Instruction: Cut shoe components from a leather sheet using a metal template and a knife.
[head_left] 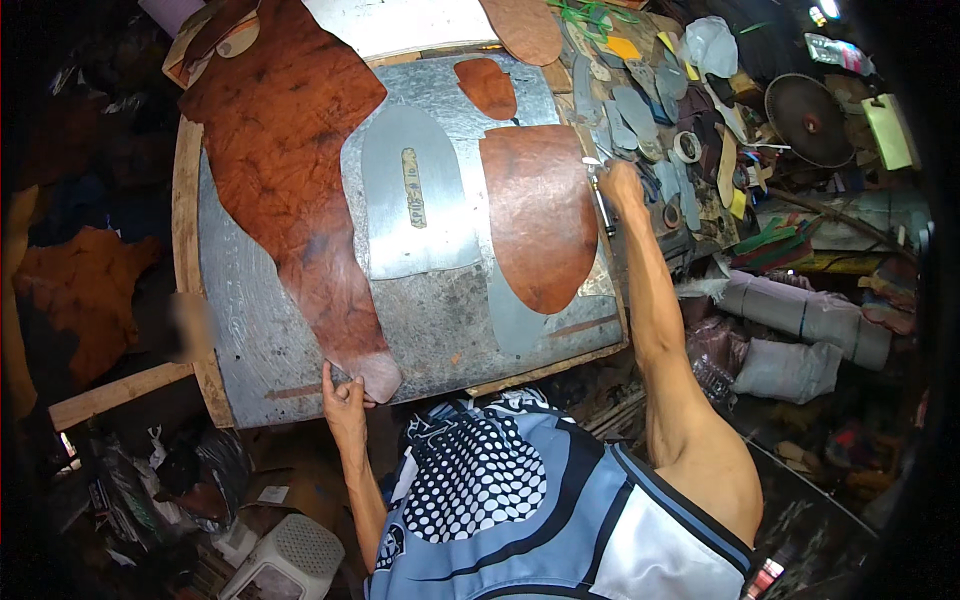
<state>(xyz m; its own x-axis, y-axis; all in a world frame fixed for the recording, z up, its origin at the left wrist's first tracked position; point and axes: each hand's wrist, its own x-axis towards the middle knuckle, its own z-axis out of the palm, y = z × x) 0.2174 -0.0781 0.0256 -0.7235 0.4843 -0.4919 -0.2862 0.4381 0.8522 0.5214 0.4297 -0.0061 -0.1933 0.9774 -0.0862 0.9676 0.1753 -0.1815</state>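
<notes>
Head view, looking down: a large brown leather hide (pixel 300 150) lies down the left side of a metal-topped worktable (pixel 430 320), spread flat, which probably keeps its surface smooth. Its pale, narrow tip reaches the near edge, where the left hand (pixel 347 400) touches it, index finger extended, perhaps steadying it; whether it pinches or merely presses, I cannot tell. The right hand (pixel 622 187), fingers curled, is at the table's right edge beside a slim metallic tool (pixel 603 205); its grip is hidden. Between the hands lie a grey round-topped template (pixel 410 140) and a brown U-shaped leather piece (pixel 540 215), partly covering another grey sheet (pixel 515 325). Shoe-sole-shaped patterns (pixel 635 108) clutter the right, seemingly kept within reach.
</notes>
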